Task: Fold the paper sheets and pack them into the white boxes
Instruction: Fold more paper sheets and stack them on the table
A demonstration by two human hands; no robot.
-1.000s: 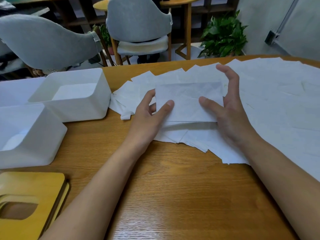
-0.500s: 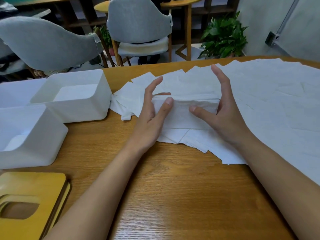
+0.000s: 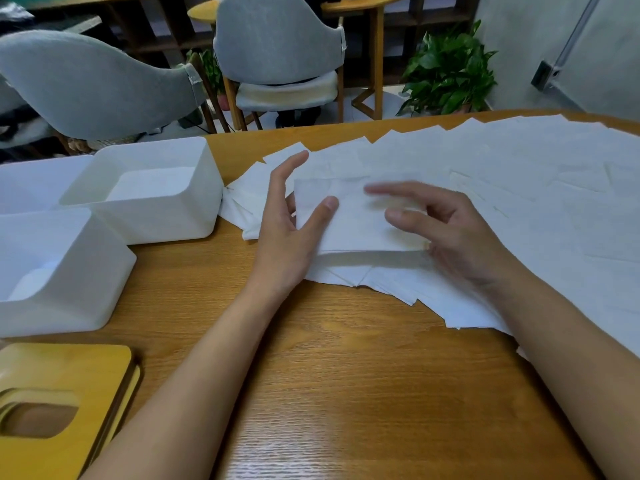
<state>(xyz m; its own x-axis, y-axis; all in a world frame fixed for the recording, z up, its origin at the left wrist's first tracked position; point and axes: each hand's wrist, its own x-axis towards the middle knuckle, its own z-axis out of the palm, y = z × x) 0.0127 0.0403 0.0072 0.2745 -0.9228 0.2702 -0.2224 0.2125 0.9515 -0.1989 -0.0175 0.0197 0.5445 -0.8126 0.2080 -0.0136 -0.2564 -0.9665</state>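
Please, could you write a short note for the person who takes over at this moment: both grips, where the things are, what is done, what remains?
Left grip: open, thumb resting on the folded sheet.
Right grip: open, blurred, over the same sheet; contact unclear.
The folded sheet lies on the pile of flat sheets. The far box and near box stand to its left; contents unclear.
Done: one sheet folded.
Left: pack it, then probably fold and pack the pile.

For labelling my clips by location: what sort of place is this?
Probably an office lounge or café-like common room, though I cannot be sure. Grey upholstered chairs stand by small round wooden tables, and a potted plant grows beyond the large wooden table covered with paper sheets.
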